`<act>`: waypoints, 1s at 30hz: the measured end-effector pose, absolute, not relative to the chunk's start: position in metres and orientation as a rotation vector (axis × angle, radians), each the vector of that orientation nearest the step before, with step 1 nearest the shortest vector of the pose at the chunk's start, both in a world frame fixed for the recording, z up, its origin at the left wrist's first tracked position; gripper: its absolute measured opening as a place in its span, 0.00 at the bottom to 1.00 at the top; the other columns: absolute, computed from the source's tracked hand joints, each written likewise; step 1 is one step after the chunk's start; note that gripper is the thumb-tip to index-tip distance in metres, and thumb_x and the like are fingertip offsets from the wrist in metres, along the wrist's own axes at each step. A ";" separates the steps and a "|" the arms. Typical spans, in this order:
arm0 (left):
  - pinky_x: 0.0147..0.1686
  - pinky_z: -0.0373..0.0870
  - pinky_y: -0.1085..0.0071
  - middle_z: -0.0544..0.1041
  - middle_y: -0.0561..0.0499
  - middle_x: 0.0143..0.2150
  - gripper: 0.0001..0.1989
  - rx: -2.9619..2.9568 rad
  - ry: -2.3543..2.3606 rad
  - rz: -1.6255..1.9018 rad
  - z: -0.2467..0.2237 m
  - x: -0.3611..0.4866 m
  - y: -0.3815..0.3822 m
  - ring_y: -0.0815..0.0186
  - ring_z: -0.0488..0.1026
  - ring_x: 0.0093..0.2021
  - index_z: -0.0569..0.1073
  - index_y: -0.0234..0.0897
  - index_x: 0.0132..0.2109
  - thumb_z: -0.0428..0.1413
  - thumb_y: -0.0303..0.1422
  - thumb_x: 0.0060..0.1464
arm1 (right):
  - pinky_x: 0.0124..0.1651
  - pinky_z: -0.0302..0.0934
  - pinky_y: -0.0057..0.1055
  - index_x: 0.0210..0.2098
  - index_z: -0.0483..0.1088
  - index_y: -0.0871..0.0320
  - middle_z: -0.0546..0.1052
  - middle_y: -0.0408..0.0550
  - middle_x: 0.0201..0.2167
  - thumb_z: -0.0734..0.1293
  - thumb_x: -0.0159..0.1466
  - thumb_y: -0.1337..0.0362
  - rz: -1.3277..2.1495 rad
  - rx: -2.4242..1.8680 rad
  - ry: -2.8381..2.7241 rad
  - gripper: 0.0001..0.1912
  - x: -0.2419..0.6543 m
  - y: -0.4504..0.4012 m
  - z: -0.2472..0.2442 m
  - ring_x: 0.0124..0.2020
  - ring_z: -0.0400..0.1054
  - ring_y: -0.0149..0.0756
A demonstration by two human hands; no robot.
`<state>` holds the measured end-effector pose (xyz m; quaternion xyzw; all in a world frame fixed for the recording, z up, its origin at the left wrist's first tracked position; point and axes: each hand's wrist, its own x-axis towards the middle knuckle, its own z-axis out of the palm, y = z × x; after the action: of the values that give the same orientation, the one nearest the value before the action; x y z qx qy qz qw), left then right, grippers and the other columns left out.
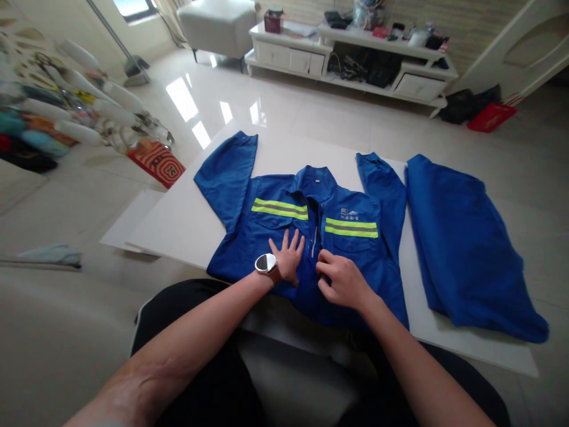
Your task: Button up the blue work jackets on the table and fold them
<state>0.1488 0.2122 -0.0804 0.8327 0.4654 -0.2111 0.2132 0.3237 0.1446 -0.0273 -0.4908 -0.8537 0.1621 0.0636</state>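
A blue work jacket lies front up on a white table, its collar away from me and its sleeves bent out to the sides. Yellow-green and grey reflective strips cross its chest, and white print sits above one of them. The front is partly open, with a strip of zipper showing. My left hand, a watch on its wrist, presses flat on the jacket beside the opening with fingers spread. Just across the opening, my right hand has its fingers curled on the jacket's front edge; its fingertips are partly hidden.
A folded blue garment lies at the right, reaching past the edge of the white table. Beyond are a low white cabinet with various items, a pale ottoman and a red bag. A patterned red bag is at the left.
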 end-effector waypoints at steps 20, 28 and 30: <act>0.57 0.45 0.18 0.22 0.37 0.77 0.63 2.339 1.312 -0.516 -0.090 0.152 0.209 0.27 0.22 0.73 0.55 0.47 0.72 0.75 0.50 0.31 | 0.34 0.59 0.31 0.46 0.75 0.54 0.77 0.54 0.49 0.64 0.65 0.64 0.732 -1.499 -2.991 0.12 0.276 0.110 -0.042 0.36 0.75 0.39; 0.55 0.37 0.15 0.22 0.36 0.76 0.71 2.348 1.288 -0.500 -0.097 0.152 0.212 0.25 0.21 0.72 0.49 0.47 0.75 0.74 0.55 0.27 | 0.33 0.61 0.32 0.50 0.75 0.50 0.79 0.54 0.46 0.64 0.65 0.67 0.769 -1.530 -3.036 0.15 0.274 0.103 -0.047 0.36 0.77 0.43; 0.54 0.36 0.15 0.21 0.35 0.76 0.74 2.340 1.280 -0.496 -0.097 0.151 0.212 0.25 0.20 0.72 0.44 0.48 0.75 0.74 0.56 0.26 | 0.34 0.62 0.31 0.49 0.76 0.50 0.80 0.54 0.42 0.62 0.67 0.67 0.806 -1.589 -3.038 0.15 0.272 0.102 -0.050 0.37 0.77 0.43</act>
<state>0.1511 0.2124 -0.0973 0.8427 0.4611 -0.1788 0.2126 0.2718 0.1015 -0.0502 -0.4431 -0.8471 0.2247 -0.1888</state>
